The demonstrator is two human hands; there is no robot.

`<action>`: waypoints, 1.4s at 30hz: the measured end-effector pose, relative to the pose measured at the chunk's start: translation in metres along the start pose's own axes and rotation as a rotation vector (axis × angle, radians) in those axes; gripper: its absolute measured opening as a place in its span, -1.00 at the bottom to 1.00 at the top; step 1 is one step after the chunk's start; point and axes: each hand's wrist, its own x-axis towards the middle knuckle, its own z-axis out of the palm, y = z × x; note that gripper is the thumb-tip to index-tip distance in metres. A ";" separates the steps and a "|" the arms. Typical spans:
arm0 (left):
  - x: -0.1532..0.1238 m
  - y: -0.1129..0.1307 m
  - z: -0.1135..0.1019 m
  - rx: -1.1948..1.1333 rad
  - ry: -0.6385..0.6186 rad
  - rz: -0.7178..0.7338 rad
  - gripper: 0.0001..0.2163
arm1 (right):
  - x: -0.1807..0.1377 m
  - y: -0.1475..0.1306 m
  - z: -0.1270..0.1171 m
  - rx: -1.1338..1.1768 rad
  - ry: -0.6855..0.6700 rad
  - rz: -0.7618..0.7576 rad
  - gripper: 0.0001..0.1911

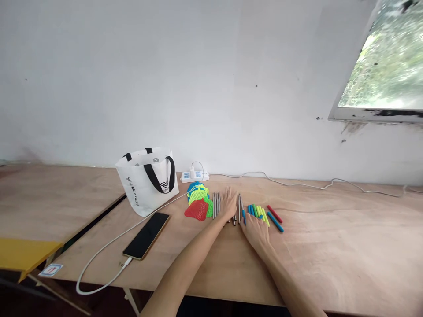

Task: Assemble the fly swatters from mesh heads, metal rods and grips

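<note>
Now left hand (pixel 229 203) flat, open on metal rods (pixel 215 205); right hand (pixel 255 232) open, fingertips touching coloured handles (pixel 259 212).

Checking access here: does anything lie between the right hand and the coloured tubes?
Nothing visible does. The right hand sits at the near ends of the coloured tubes; the left hand rests on the metal rods beside them.

metal rods (pixel 216 205): partly under left hand (pixel 228 204) | window (pixel 386 66): cut off, blurred | bag (pixel 145 181) print: unreadable
</note>
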 end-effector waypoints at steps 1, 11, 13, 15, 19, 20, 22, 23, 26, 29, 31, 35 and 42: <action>-0.002 -0.001 -0.005 0.053 -0.005 0.014 -0.57 | 0.000 0.000 0.000 0.009 0.014 0.004 -0.66; -0.041 0.026 -0.026 -0.337 0.007 -0.026 -0.53 | -0.034 -0.012 -0.001 0.798 0.108 -0.043 -0.58; -0.053 0.037 -0.029 -0.702 -0.053 -0.087 -0.55 | -0.049 -0.026 -0.002 1.042 0.041 -0.085 -0.49; -0.056 0.050 -0.043 -1.045 -0.032 -0.158 -0.56 | -0.070 -0.039 -0.005 1.155 -0.045 -0.117 -0.44; -0.034 0.070 -0.099 -1.221 0.197 -0.181 -0.56 | -0.124 -0.060 -0.016 0.995 -0.271 -0.319 -0.51; -0.028 0.071 -0.112 -1.220 0.202 -0.166 -0.59 | -0.133 -0.062 -0.019 0.937 -0.302 -0.341 -0.55; -0.021 0.067 -0.128 -1.089 0.140 -0.146 -0.65 | -0.140 -0.059 -0.025 0.871 -0.304 -0.334 -0.61; -0.020 0.064 -0.128 -0.971 0.107 -0.143 -0.68 | -0.135 -0.054 -0.028 0.844 -0.263 -0.303 -0.61; -0.025 0.048 -0.107 -0.614 0.042 -0.147 -0.74 | -0.090 -0.029 -0.036 0.668 -0.130 -0.160 -0.58; -0.026 0.034 -0.071 -0.445 0.047 -0.145 -0.79 | -0.029 -0.003 -0.035 0.328 0.007 0.034 -0.61; -0.021 0.026 -0.050 -0.338 0.078 -0.134 -0.76 | 0.001 0.008 -0.030 0.119 0.048 0.084 -0.61; -0.011 0.010 -0.029 -0.161 0.138 -0.085 -0.79 | 0.022 0.014 -0.014 0.023 0.084 0.097 -0.61; -0.020 -0.012 -0.028 0.230 0.128 0.042 -0.63 | 0.009 0.025 0.010 -0.012 0.062 0.147 -0.58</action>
